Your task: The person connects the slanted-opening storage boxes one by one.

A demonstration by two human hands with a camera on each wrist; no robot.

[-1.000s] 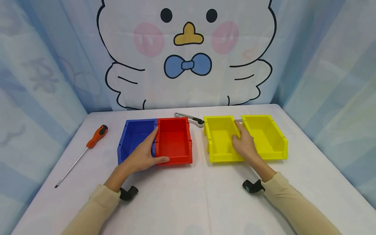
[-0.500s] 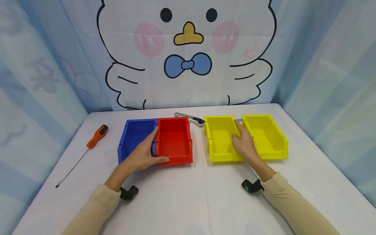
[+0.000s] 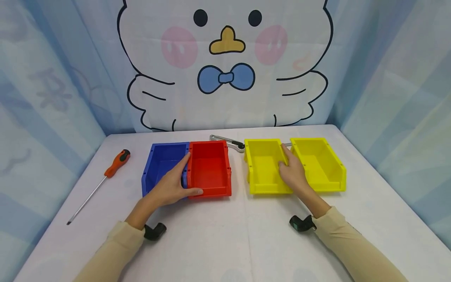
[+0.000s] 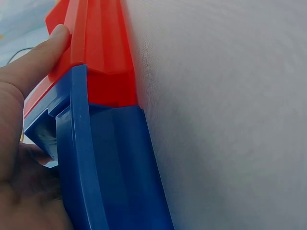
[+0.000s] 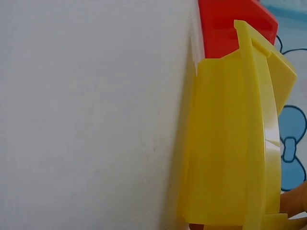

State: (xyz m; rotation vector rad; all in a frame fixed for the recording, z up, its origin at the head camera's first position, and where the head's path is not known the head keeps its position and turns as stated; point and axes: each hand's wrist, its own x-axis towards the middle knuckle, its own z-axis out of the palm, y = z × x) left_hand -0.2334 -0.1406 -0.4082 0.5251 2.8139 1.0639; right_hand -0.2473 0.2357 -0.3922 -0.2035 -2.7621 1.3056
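My left hand reaches over the front of the blue bin, beside the red bin. Its thumb lies on the red bin's front lip, with the other fingers inside the blue bin along the wall where both bins meet. In the left wrist view, that thumb presses on the red edge. My right hand grips the right wall of the left yellow bin, thumb on the inner side. The right yellow bin stands close beside that hand. In the right wrist view, the yellow front wall hides most of the hand.
An orange-and-black screwdriver lies at the left of the white table. Behind the bins is a silver tool with a black part, partly hidden. A thin metal piece shows between the yellow bins. Printed curtains surround the table.
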